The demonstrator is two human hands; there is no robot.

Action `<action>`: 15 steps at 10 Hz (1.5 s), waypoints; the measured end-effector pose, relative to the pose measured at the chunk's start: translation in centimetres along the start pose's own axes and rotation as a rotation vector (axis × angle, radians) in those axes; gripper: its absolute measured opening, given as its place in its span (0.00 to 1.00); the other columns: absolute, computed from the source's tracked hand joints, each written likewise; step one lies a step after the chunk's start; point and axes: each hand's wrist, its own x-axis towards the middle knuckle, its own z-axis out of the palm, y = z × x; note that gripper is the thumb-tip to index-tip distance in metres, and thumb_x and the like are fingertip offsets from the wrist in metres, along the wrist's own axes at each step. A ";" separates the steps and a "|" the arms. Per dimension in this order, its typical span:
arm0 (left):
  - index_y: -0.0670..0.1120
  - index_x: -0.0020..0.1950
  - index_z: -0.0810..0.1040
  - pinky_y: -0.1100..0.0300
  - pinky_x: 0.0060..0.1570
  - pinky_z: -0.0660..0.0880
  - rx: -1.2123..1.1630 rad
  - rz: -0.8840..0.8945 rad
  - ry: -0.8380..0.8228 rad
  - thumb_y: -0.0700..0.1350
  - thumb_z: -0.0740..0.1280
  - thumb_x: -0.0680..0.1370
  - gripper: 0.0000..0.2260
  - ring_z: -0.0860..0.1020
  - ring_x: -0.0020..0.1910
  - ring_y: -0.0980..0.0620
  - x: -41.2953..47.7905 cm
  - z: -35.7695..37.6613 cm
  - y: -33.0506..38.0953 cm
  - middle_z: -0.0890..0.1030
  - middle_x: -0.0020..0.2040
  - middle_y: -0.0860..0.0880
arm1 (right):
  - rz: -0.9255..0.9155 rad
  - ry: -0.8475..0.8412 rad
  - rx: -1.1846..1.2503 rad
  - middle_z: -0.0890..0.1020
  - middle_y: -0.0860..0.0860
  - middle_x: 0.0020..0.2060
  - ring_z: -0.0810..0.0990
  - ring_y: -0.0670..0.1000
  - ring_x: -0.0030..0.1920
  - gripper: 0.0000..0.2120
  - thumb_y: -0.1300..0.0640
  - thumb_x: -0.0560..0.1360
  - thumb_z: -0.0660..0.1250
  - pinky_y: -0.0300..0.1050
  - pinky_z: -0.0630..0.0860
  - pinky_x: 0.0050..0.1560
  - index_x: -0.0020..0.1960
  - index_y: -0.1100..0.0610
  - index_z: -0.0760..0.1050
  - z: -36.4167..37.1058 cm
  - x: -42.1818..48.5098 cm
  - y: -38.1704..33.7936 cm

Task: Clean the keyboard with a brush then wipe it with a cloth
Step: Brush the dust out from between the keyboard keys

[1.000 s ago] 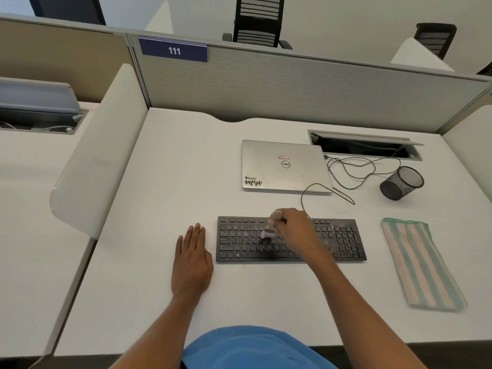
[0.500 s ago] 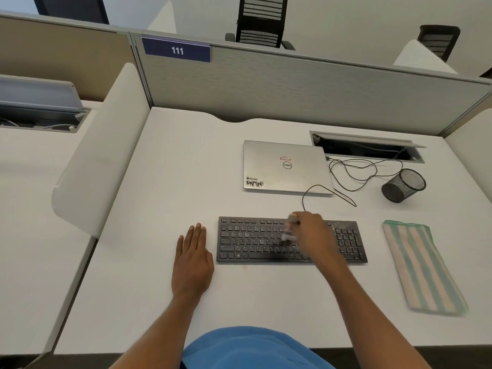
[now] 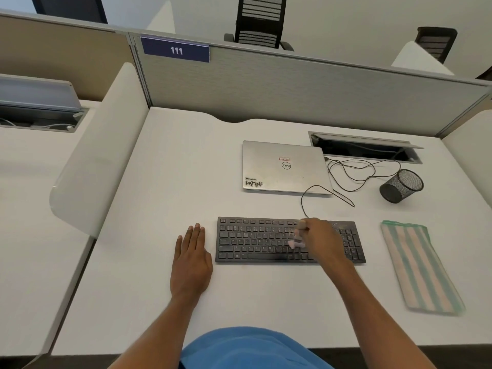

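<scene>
Black keyboard [image 3: 253,241] lies under right hand [image 3: 322,240] gripping brush [image 3: 296,239].

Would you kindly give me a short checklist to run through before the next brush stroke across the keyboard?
1. Brush gripped by right hand: ok.
2. Bristles touching keyboard: cannot tell, blurred.
3. Left hand flat on desk, apart from keyboard: ok.
4. Keyboard free of dust: not ok, pale specks near its far right corner.
5. Cloth lying ready, right of keyboard: ok.
</scene>
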 end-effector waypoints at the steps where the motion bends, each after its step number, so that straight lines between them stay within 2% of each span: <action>1: 0.41 0.81 0.67 0.47 0.82 0.52 0.004 0.002 -0.004 0.46 0.51 0.79 0.30 0.63 0.82 0.46 0.0 0.0 0.0 0.67 0.82 0.44 | -0.049 0.115 -0.058 0.80 0.41 0.32 0.81 0.42 0.33 0.15 0.54 0.83 0.58 0.38 0.72 0.31 0.41 0.50 0.77 -0.1 -0.2 -0.9; 2: 0.41 0.82 0.67 0.47 0.82 0.52 0.007 0.000 -0.008 0.46 0.50 0.80 0.30 0.63 0.82 0.46 0.0 0.1 0.0 0.67 0.82 0.45 | -0.105 0.153 0.018 0.79 0.42 0.31 0.80 0.46 0.34 0.16 0.52 0.84 0.57 0.41 0.70 0.32 0.40 0.51 0.76 1.3 -0.1 -2.0; 3: 0.41 0.82 0.67 0.47 0.82 0.52 0.005 0.003 -0.008 0.46 0.50 0.80 0.30 0.63 0.82 0.46 0.0 0.1 -0.1 0.67 0.82 0.45 | -0.150 0.131 0.159 0.79 0.45 0.28 0.82 0.40 0.34 0.21 0.52 0.85 0.56 0.44 0.78 0.34 0.35 0.53 0.73 3.9 -0.1 -2.5; 4: 0.40 0.81 0.67 0.47 0.82 0.51 0.005 0.006 -0.004 0.45 0.51 0.79 0.30 0.63 0.82 0.46 0.0 0.0 -0.1 0.67 0.82 0.44 | -0.155 0.114 0.161 0.77 0.46 0.24 0.80 0.35 0.30 0.23 0.55 0.85 0.56 0.39 0.77 0.33 0.32 0.56 0.70 4.0 -0.5 -2.2; 5: 0.40 0.81 0.67 0.48 0.82 0.51 0.006 0.004 0.001 0.45 0.51 0.79 0.30 0.63 0.82 0.46 0.0 0.0 0.0 0.67 0.82 0.44 | -0.071 0.105 0.062 0.74 0.46 0.24 0.76 0.38 0.23 0.24 0.55 0.86 0.53 0.33 0.68 0.24 0.34 0.60 0.71 2.1 -1.0 -1.9; 6: 0.40 0.81 0.67 0.47 0.82 0.51 0.009 0.005 -0.001 0.45 0.50 0.80 0.30 0.63 0.82 0.46 0.0 0.0 0.0 0.67 0.82 0.44 | -0.074 0.176 0.066 0.74 0.47 0.25 0.76 0.42 0.24 0.23 0.54 0.86 0.53 0.35 0.67 0.23 0.35 0.60 0.72 1.4 -0.6 -1.8; 7: 0.41 0.82 0.67 0.47 0.82 0.52 0.007 0.001 -0.003 0.46 0.50 0.80 0.30 0.63 0.82 0.46 0.1 0.0 -0.1 0.66 0.82 0.45 | -0.117 0.221 0.243 0.74 0.50 0.27 0.79 0.38 0.29 0.18 0.58 0.84 0.58 0.32 0.67 0.26 0.38 0.64 0.73 1.5 -0.1 -2.3; 8: 0.41 0.82 0.66 0.47 0.82 0.52 0.004 0.000 -0.004 0.46 0.50 0.80 0.30 0.62 0.83 0.46 0.1 0.0 0.0 0.66 0.82 0.45 | -0.134 0.205 0.320 0.74 0.51 0.28 0.79 0.36 0.30 0.17 0.62 0.84 0.58 0.29 0.67 0.28 0.39 0.68 0.73 1.9 -0.2 -2.6; 9: 0.41 0.82 0.67 0.47 0.82 0.52 0.005 0.002 -0.006 0.46 0.49 0.80 0.30 0.63 0.82 0.46 0.0 0.0 0.0 0.67 0.82 0.45 | -0.135 0.158 0.239 0.74 0.50 0.27 0.77 0.30 0.29 0.18 0.62 0.84 0.57 0.29 0.67 0.27 0.39 0.68 0.74 2.2 -0.1 -2.4; 10: 0.41 0.82 0.67 0.47 0.82 0.52 0.006 0.001 -0.005 0.46 0.50 0.80 0.30 0.63 0.82 0.46 0.0 0.0 0.0 0.67 0.82 0.45 | -0.108 0.111 0.134 0.74 0.49 0.28 0.79 0.38 0.29 0.19 0.60 0.85 0.57 0.32 0.67 0.25 0.38 0.64 0.74 2.1 0.3 -1.8; 11: 0.40 0.81 0.67 0.47 0.82 0.52 0.014 0.005 -0.002 0.46 0.50 0.79 0.30 0.64 0.82 0.45 0.1 -0.1 0.1 0.67 0.82 0.44 | -0.086 0.112 0.035 0.73 0.48 0.27 0.77 0.43 0.26 0.19 0.57 0.85 0.58 0.34 0.65 0.23 0.38 0.64 0.75 1.4 0.7 -1.4; 13: 0.40 0.82 0.67 0.47 0.82 0.51 0.016 0.006 -0.005 0.46 0.49 0.80 0.30 0.63 0.82 0.46 0.0 0.0 0.0 0.67 0.82 0.44 | -0.116 0.173 0.228 0.74 0.47 0.28 0.73 0.26 0.27 0.18 0.59 0.85 0.58 0.28 0.67 0.27 0.40 0.66 0.74 1.6 0.1 -2.2; 14: 0.41 0.82 0.67 0.47 0.82 0.51 0.010 0.004 -0.005 0.46 0.49 0.80 0.30 0.63 0.82 0.46 0.0 0.0 -0.1 0.67 0.82 0.44 | -0.113 0.148 0.202 0.75 0.47 0.28 0.73 0.26 0.29 0.19 0.60 0.85 0.57 0.28 0.67 0.28 0.38 0.65 0.73 2.4 -0.2 -1.7; 15: 0.41 0.82 0.67 0.47 0.82 0.51 0.009 0.002 -0.003 0.46 0.50 0.80 0.30 0.63 0.82 0.46 0.1 0.1 -0.1 0.67 0.82 0.44 | -0.106 0.104 0.130 0.76 0.48 0.26 0.75 0.31 0.27 0.20 0.59 0.85 0.56 0.31 0.68 0.27 0.36 0.63 0.73 2.4 -0.3 -0.8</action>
